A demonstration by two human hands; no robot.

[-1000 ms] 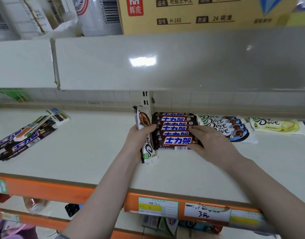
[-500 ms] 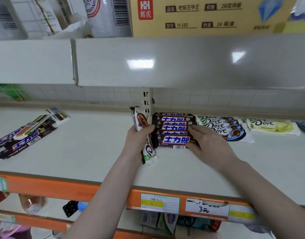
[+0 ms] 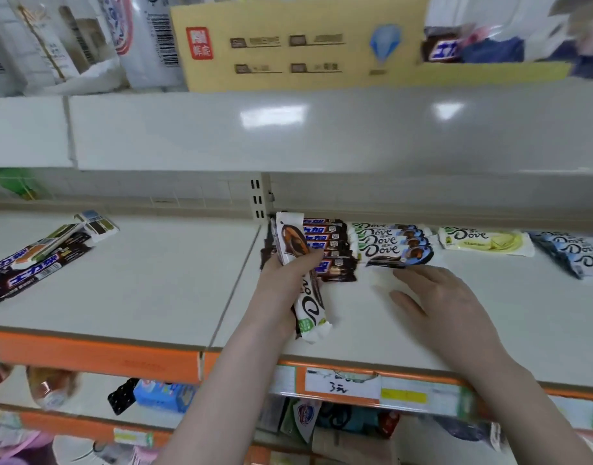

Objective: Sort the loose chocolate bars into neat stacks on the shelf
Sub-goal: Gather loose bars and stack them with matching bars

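The left hand (image 3: 285, 280) grasps a white Dove bar (image 3: 300, 280) upright against the left end of the dark bar stack (image 3: 332, 250) on the shelf (image 3: 154, 280). The right hand (image 3: 439, 303) lies released, fingers straight, at five o'clock from that stack, just below the Dove stack (image 3: 392, 243). Loose bars (image 3: 36, 260) lie well apart at nine o'clock.

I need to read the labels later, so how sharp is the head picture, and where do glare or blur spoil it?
Head view: the top is motion-blurred, so the print on the cardboard box is unreadable; two bright glare patches sit on the upper shelf front; the wide lens bows the shelf edges; the Dove stack and the bar in the left hand read clearly; the right hand looks slightly soft.
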